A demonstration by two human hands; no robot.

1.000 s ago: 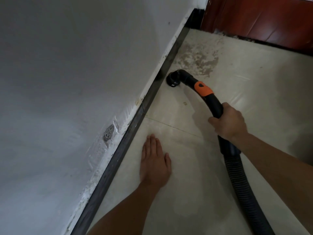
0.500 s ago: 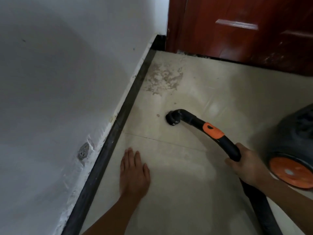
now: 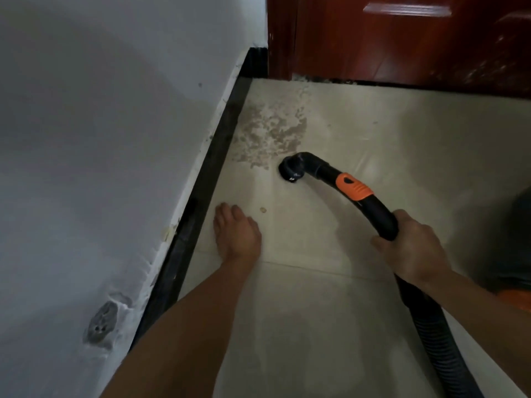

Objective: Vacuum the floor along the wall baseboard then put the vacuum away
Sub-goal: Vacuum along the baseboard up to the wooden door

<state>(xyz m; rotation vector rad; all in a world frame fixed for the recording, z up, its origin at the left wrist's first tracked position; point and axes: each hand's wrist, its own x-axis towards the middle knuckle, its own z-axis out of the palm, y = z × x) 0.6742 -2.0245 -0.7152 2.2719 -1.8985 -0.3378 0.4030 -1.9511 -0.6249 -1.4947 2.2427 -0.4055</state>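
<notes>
My right hand (image 3: 413, 248) is wrapped tight round the black vacuum pipe (image 3: 379, 214). My fingers curl over the top of it and my thumb goes under. The pipe is long and bent like a banana. It runs from my hand up and to the left, toward the corner where the wall (image 3: 100, 139) meets the red-brown door (image 3: 402, 44). Part way along the pipe is an orange grip (image 3: 355, 186). At the far end the pipe bends down, and its round black mouth (image 3: 290, 168) sits on the floor (image 3: 373, 133). The mouth is just beside a patchy grey-brown stain (image 3: 270, 133). It is apart from the black baseboard (image 3: 212, 168), not touching it.

Behind my right hand the bumpy black hose (image 3: 439, 349) goes down to the bottom of the picture. At the right edge is the dark vacuum body (image 3: 517, 239), with a bit of orange low down on it.

My left hand (image 3: 237, 234) lies flat on the floor with the fingers straight, holding nothing. It is close to the baseboard. A tiny tan crumb (image 3: 263, 210) lies on the floor just past my fingers, between my hand and the mouth of the pipe.

There is a small white mark on the mouth of the pipe, but it is too small to read. Low on the wall is a rough grey patch (image 3: 100, 326) with small holes in it.
</notes>
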